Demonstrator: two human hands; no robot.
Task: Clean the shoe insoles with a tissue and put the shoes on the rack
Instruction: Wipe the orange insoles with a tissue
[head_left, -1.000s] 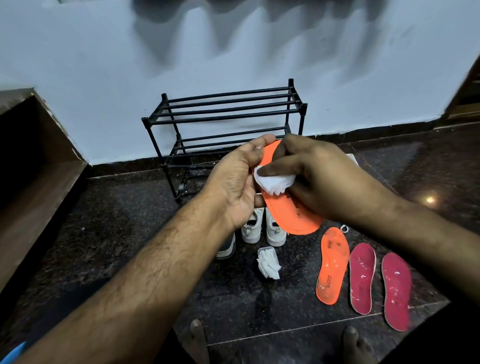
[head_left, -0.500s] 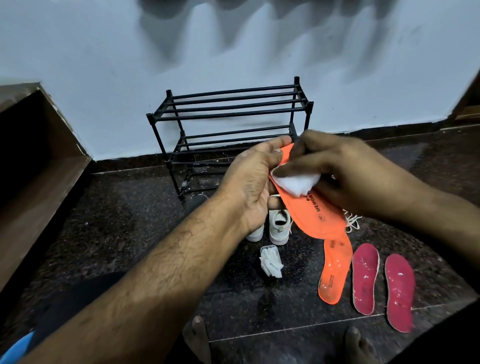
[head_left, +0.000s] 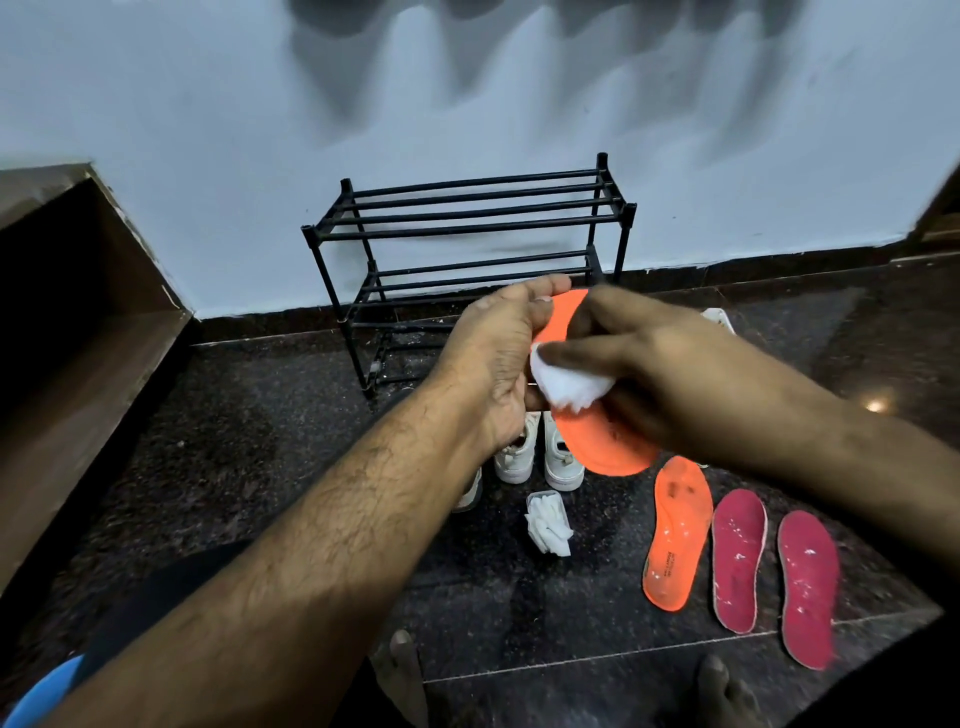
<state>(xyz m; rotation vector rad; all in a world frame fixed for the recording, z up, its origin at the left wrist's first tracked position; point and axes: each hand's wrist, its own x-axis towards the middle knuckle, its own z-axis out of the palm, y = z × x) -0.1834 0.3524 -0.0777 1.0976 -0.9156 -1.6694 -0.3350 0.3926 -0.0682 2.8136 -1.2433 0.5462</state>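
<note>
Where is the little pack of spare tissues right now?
In the head view, the tissue pack lies on the dark floor near the middle, just in front of the white shoes and left of the orange insole lying there.

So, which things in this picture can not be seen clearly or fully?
- Head view: the held orange insole, middle covered by the tissue and right hand.
- White shoes, partly behind the left hand and insole.
- Print on the floor orange insole, too small.
- Right hand blurred.

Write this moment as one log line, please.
step: wiping | left hand: holds orange insole | right hand: presses tissue on it | rack: no shoes visible
</note>
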